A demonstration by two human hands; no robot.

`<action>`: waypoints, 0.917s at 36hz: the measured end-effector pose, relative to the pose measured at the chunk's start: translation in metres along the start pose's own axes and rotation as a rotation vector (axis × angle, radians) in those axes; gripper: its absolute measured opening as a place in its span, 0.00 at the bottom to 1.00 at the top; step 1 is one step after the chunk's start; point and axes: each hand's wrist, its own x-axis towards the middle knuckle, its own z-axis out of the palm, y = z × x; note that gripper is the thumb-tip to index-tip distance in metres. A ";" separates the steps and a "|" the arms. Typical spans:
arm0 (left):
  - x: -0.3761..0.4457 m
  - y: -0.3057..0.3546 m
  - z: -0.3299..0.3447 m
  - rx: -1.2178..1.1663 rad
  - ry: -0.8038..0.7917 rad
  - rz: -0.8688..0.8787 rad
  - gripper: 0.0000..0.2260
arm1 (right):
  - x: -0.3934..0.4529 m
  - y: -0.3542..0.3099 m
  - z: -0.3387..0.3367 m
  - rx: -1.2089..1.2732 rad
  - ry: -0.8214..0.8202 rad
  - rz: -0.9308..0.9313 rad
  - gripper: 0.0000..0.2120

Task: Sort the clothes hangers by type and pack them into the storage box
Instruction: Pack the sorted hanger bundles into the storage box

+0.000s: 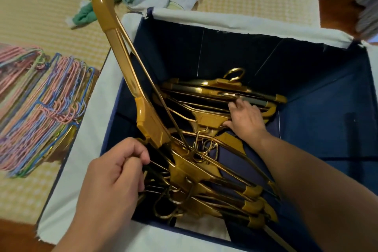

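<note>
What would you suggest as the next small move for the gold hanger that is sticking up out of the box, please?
Probably tilt the raised gold hanger down flat onto the gold hangers already lying in the storage box. Its top end pokes above the box rim, while the left hand pinches thin metal bars near its lower end and the right hand rests on the far stack, seemingly steadying it.

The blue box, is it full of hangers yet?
Not full. The storage box holds gold hangers only low along its left and near side; much of its dark floor and walls shows. The colored wire hangers lie outside.
</note>
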 end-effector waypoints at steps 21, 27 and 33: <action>0.002 -0.007 -0.001 -0.004 -0.005 -0.006 0.18 | -0.019 0.009 -0.004 -0.013 -0.110 -0.252 0.11; 0.001 -0.003 -0.001 0.004 -0.005 -0.013 0.17 | 0.004 0.026 -0.024 0.211 0.093 0.115 0.19; 0.002 -0.003 0.000 0.006 -0.002 -0.012 0.18 | 0.041 0.037 -0.025 0.342 -0.186 0.175 0.41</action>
